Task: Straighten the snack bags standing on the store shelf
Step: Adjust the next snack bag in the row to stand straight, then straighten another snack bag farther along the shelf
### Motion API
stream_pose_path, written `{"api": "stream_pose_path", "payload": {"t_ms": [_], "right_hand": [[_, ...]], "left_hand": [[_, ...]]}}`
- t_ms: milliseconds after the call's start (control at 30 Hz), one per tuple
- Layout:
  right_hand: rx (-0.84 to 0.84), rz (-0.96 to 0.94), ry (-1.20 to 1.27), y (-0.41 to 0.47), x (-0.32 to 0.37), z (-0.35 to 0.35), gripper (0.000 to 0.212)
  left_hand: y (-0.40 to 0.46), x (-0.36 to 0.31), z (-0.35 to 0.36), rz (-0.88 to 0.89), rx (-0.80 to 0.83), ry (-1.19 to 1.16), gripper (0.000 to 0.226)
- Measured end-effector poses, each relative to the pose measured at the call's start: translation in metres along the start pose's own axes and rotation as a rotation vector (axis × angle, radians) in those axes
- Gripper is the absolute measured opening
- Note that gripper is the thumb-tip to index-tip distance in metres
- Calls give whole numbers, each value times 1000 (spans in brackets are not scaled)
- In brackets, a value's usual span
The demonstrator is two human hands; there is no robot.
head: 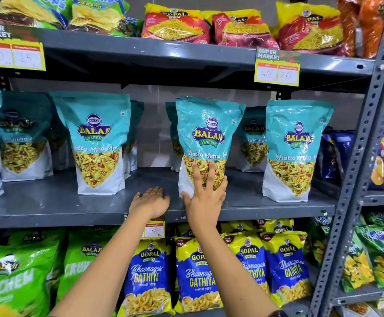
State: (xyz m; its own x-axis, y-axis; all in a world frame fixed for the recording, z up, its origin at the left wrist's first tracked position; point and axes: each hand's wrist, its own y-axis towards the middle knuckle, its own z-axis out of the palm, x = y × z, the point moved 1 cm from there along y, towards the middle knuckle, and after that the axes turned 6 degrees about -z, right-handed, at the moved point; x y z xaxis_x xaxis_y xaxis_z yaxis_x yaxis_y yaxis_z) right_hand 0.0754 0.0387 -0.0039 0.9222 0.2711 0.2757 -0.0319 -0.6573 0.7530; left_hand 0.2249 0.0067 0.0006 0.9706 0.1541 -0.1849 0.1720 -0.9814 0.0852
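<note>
1. Both hands reached over the front edge of the middle shelf point(49, 202); the right hand point(206, 202) lay flat and open, fingers spread, against the lower front of a teal Balaji bag point(207, 133), pressing on it without gripping it.
2. The left hand point(151, 202) rested palm down on the bare shelf just left of that bag, fingers loosely extended, holding nothing.
3. That bag stood near the shelf's front edge, its top tilted slightly to the right.
4. A second teal bag point(97, 143) stood upright to the left, well apart, and a third teal bag point(294, 149) stood to the right, near the metal upright point(360, 145).
5. More teal bags stood behind these in the back row and at the far left.
6. Red and yellow Gopal bags point(177, 26) lay on the shelf above; blue Gathiya bags point(195, 275) stood on the shelf below.
7. A price tag point(276, 67) hung from the upper shelf edge.
</note>
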Motion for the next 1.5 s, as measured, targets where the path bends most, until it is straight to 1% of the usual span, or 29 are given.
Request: {"api": "stream_pose_path", "payload": {"t_ms": [533, 733, 800, 867, 967, 1067, 1167, 1267, 1400, 1467, 1500], "right_hand": [[-48, 48, 29, -2, 5, 2, 101], [-44, 39, 50, -5, 6, 7, 102], [-84, 10, 65, -12, 11, 6, 101], [-137, -78, 95, -20, 21, 7, 95], [-150, -162, 192, -26, 48, 6, 84], [-93, -214, 271, -29, 81, 7, 76], [-38, -234, 322, -26, 111, 12, 74], [23, -216, 388, -20, 143, 22, 75], [126, -168, 453, -7, 187, 43, 85], [167, -132, 492, 3, 208, 53, 91], [177, -109, 502, 8, 218, 57, 94]], "left_hand": [[0, 0, 0, -7, 12, 7, 61], [-1, 1, -3, 1, 34, 1, 61], [-4, 4, -6, 13, 51, 3, 61], [-12, 13, -9, 27, 36, 7, 60], [-30, 34, -11, 41, -24, 16, 56], [-51, 63, -16, 47, -108, -14, 48], [-66, 95, -21, 55, -195, -40, 42], [-69, 137, -24, 77, -252, -7, 44], [-64, 199, -33, 39, -250, 11, 49], [-55, 226, -41, 11, -220, 20, 48], [-49, 239, -47, -12, -180, 25, 50]]}}
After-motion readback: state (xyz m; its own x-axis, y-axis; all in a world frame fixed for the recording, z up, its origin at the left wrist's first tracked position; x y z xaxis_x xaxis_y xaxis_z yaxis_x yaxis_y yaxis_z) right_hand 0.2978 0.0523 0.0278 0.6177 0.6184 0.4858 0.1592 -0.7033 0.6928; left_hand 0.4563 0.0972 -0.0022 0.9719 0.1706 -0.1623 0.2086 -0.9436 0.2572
